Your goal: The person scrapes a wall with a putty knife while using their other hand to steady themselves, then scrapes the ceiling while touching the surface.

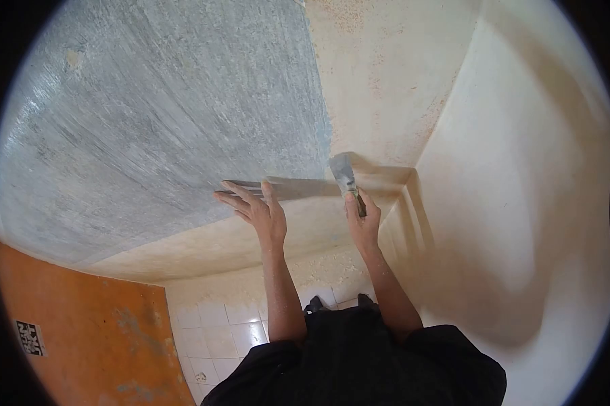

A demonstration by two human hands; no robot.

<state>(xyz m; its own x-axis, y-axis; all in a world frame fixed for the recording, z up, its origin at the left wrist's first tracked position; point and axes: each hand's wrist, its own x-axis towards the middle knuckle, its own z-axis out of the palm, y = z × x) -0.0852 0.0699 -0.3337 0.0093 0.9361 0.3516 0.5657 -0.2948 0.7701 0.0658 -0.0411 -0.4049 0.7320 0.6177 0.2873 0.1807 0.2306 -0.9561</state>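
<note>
My right hand [364, 220] is wrapped round the dark handle of a putty knife [343, 170]. Its wide metal blade points up, close to the edge where the grey-blue wall surface [203, 101] meets the cream wall [386, 74]. To the left, my left hand [256, 211] is open with its fingers spread over the lower part of the grey-blue area, holding nothing. Shadows of both hands fall on the wall by the fingers and blade. Dust marks my forearms.
An orange door or panel [95, 318] with a black-and-white sticker [31, 338] stands at lower left. White floor tiles [214, 331] with pale crumbs near the wall's foot lie below. A cream side wall [508, 203] meets the front wall at a corner on the right.
</note>
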